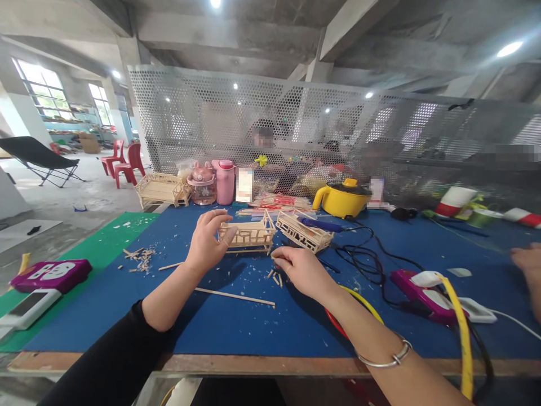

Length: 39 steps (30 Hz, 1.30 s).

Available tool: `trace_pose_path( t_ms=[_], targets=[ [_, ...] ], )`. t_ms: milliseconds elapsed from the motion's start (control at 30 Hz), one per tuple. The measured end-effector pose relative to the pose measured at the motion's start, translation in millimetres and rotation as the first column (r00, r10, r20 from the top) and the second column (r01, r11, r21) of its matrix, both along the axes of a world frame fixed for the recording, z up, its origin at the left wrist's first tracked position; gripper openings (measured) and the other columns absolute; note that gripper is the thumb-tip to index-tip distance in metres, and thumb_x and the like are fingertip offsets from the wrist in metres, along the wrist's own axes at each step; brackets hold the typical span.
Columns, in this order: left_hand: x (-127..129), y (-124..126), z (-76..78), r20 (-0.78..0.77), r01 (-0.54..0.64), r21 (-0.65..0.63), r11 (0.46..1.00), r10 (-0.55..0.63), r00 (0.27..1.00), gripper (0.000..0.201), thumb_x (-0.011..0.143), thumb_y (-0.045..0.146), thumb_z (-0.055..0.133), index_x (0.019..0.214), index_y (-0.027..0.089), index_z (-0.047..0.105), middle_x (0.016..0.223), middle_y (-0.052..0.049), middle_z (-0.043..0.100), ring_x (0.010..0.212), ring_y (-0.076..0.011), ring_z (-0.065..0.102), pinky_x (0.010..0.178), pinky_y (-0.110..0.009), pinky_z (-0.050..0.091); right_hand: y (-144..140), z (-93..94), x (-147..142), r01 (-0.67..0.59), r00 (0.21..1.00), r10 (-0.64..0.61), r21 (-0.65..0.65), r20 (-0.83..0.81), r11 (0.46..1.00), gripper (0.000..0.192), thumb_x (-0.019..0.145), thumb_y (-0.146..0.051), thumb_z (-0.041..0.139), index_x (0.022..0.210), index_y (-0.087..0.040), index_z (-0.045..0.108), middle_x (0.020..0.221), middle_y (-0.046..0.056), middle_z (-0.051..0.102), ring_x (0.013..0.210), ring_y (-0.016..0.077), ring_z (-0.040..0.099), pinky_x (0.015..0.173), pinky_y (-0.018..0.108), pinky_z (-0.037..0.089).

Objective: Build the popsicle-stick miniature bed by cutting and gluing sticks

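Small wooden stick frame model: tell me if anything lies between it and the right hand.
Nothing visible blocks the way. The small wooden stick frame model is steadied by the left hand; the right hand rests on the blue mat just right of it, with only a few short stick offcuts lying near the gap.
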State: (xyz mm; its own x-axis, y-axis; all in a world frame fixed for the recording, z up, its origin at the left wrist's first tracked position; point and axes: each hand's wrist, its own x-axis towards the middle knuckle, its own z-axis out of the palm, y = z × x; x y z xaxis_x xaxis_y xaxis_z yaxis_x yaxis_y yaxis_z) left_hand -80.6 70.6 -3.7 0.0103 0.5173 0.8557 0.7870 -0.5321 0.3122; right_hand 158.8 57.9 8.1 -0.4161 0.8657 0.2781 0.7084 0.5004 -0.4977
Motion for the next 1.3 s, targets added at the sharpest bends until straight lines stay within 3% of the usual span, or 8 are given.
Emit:
trace_pose_path(
  t_ms=[233,333,500,667,867,1000,1133,1300],
  targets=[
    [20,-16,5.8,-0.069,0.095,0.072,0.993,-0.09,0.994,0.017,0.085,0.026,0.053,0.097,0.018,0.061,0.096,-0.007,0.065,0.092,-0.0189,0.057,0.085,-0.034,0.046,5,-9.2,3,0.001,0.973,-0.026,-0.11,-0.227,0.994,0.017,0.082,-0.033,0.052,0.084,-0.021,0.064,0.071,0.0,0.069,0.064,0.0145,0.064,0.064,0.025,0.048],
    [32,-25,3.5,-0.14,0.25,-0.153,0.956,-0.272,0.952,0.019,0.086,0.032,0.052,0.095,0.019,0.062,0.084,-0.003,0.067,0.075,-0.0148,0.06,0.07,-0.026,0.047,1,-9.5,3,-0.047,0.985,0.019,-0.163,-0.171,0.985,0.02,0.081,-0.037,0.053,0.079,-0.021,0.064,0.065,0.0,0.066,0.057,0.0137,0.06,0.057,0.024,0.045],
    [48,-35,-1.4,-0.169,0.369,-0.476,0.798,-0.495,0.853,0.021,0.086,0.033,0.051,0.101,0.022,0.063,0.081,0.0,0.068,0.067,-0.0119,0.06,0.06,-0.022,0.043,-9,-8.0,0,-0.101,0.972,0.038,-0.267,-0.23,0.958,0.021,0.082,-0.036,0.05,0.079,-0.019,0.061,0.062,0.0,0.063,0.052,0.0113,0.056,0.053,0.023,0.042],
    [51,-33,-1.9,-0.07,0.408,-0.515,0.754,-0.511,0.856,0.019,0.086,0.028,0.051,0.096,0.022,0.066,0.088,0.0,0.07,0.076,-0.0128,0.061,0.067,-0.021,0.044,-15,-12.6,-6,-0.139,0.935,-0.024,-0.427,-0.355,0.893,0.022,0.083,-0.036,0.047,0.078,-0.017,0.057,0.061,-0.002,0.061,0.046,0.0086,0.053,0.043,0.019,0.038],
    [48,-31,-2.3,-0.099,0.294,-0.607,0.738,-0.437,0.894,0.022,0.085,0.035,0.05,0.085,0.021,0.067,0.073,-0.001,0.068,0.066,-0.0142,0.06,0.06,-0.022,0.042,-17,-22.1,-12,-0.141,0.919,-0.064,-0.478,-0.389,0.867,0.029,0.085,-0.041,0.043,0.074,-0.016,0.054,0.059,-0.001,0.059,0.043,0.0071,0.051,0.039,0.017,0.035],
    [45,-28,-3.8,-0.219,0.167,-0.658,0.734,-0.399,0.89,0.022,0.084,0.035,0.049,0.083,0.022,0.067,0.077,-0.002,0.069,0.069,-0.0168,0.061,0.059,-0.024,0.041,-21,-14.0,-5,-0.05,0.95,-0.086,-0.417,-0.302,0.908,0.034,0.087,-0.043,0.038,0.084,-0.016,0.059,0.059,-0.001,0.061,0.042,0.0082,0.05,0.042,0.02,0.036],
    [42,-27,-6.1,-0.253,0.122,-0.696,0.708,-0.4,0.881,0.017,0.078,0.027,0.054,0.088,0.023,0.067,0.083,-0.003,0.07,0.075,-0.019,0.063,0.064,-0.025,0.044,-30,4.1,17,0.1,0.992,-0.114,-0.234,-0.049,0.967,0.032,0.085,-0.044,0.042,0.086,-0.02,0.063,0.064,-0.001,0.064,0.048,0.0107,0.053,0.05,0.023,0.039],
    [38,-26,-8.3,-0.168,0.175,-0.719,0.672,-0.413,0.895,0.042,0.073,0.018,0.051,0.114,0.02,0.058,0.084,-0.002,0.071,0.078,-0.0192,0.065,0.068,-0.027,0.047,-42,13.8,52,0.31,0.887,-0.291,0.004,0.359,0.951,0.018,0.079,-0.036,0.051,0.075,-0.024,0.063,0.07,0.001,0.067,0.064,0.0166,0.058,0.054,0.026,0.034]
  ],
)
